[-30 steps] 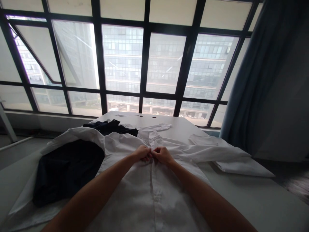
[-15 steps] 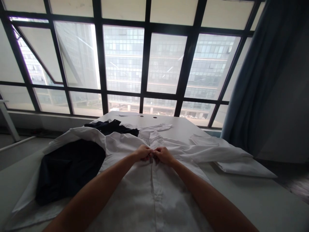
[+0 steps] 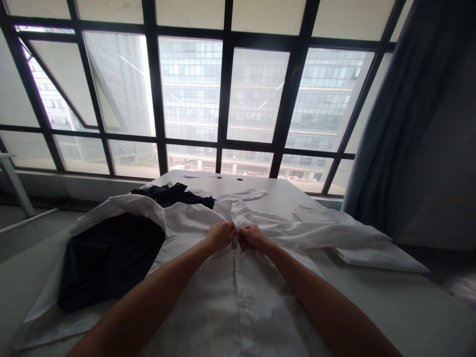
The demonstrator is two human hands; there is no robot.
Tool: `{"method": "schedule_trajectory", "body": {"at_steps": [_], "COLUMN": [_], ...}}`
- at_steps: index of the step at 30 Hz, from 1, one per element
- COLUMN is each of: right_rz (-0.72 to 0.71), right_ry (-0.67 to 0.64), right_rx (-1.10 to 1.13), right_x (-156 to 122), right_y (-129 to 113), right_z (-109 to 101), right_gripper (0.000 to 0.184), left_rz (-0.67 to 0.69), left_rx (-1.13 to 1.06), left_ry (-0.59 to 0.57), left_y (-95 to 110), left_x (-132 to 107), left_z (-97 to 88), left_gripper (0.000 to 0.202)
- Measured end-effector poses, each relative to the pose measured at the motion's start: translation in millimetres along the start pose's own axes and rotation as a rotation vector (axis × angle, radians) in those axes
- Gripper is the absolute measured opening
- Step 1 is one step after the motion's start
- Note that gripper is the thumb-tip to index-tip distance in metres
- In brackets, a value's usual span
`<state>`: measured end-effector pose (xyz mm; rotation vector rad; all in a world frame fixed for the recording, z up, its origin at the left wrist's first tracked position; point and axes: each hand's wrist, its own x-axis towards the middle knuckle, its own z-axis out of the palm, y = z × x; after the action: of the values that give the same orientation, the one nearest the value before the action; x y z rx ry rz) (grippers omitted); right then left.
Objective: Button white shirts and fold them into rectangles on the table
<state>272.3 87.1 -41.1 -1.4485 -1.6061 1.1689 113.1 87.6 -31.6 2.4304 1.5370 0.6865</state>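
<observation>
L hand (image 3: 221,235), R hand (image 3: 253,237): fingers (image 3: 235,238) closed on shirt placket (image 3: 235,292). Risk: uneven pull, placket slips, front wrinkles.

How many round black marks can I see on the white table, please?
2. The left mark and the right mark sit side by side near the far edge of the white table. More may be hidden under the white shirt.
</observation>
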Motion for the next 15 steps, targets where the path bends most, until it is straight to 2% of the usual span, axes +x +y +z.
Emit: {"method": "schedule_trajectory", "body": {"at_steps": [2,3,5,7,9,12,15], "right_rz": [-0.031,-0.084,-0.254,-0.401,-0.413,-0.342,-0.369], "right_ry": [0.033,0.089,0.233,0.318,0.302,0.221,0.127], "right_rx": [-0.117,-0.223,-0.496,-0.738,-0.892,-1.009,-1.095], "right_x": [-2,-4,-9,-15,-22,-35,-53], "right_y": [0,0,2,5,10,14,7], "right_z": [0,-1,-3,-8,-13,-18,-19], "right_gripper": [0.024,0.022,0.015,0.019,0.031,0.041,0.042], "left_rz": [0.021,0.032,0.049,0.064,0.08,0.097,0.11], "left_rx": [0.064,0.086,0.124,0.152,0.164,0.167,0.165], "left_ry": [0.019,0.031,0.036,-0.027,-0.147,-0.31,-0.398], "left_y": [-3,-6,-13,-19,-21,-16,-6], "left_x": [-2,-3,-4,-7,-15,-35,-57], "left_z": [3.6,5.2,7.2,6.5,3.1,-5.3,-15.5], "left_gripper": [0.025,0.027,0.033,0.044,0.054,0.071,0.084]}}
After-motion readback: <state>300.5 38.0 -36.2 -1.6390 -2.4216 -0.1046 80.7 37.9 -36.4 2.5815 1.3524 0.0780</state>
